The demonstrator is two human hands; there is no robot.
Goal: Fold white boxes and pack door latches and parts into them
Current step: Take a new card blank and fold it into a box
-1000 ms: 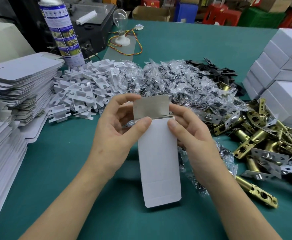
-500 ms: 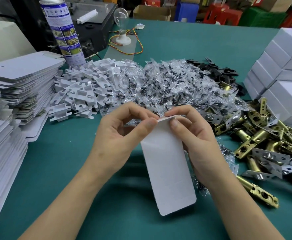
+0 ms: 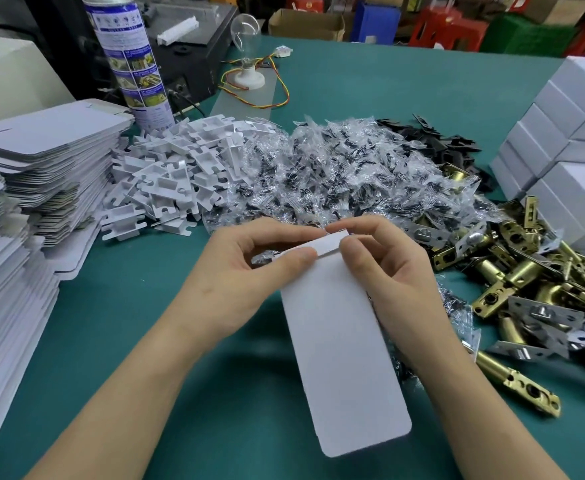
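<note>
Left hand [image 3: 239,271] and right hand [image 3: 388,271] pinch box [image 3: 343,358], latches [image 3: 526,289] just beside.

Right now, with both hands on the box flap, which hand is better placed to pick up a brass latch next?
Probably the right hand: the brass latches lie just beside it, while the left hand would have to cross over the white box.

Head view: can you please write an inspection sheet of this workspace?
Surface: green table, largely covered with parts.
Job's things: white box in both hands; brass latches right; flat blanks stacked left; folded boxes far right.
Clutter: white plastic pieces, clear bags, spray can.
Grippers: left hand and right hand pinch the white box's top flap.
Cables: coloured wires beside a bulb.
Surroundings: cartons and red stools behind the table.
</note>
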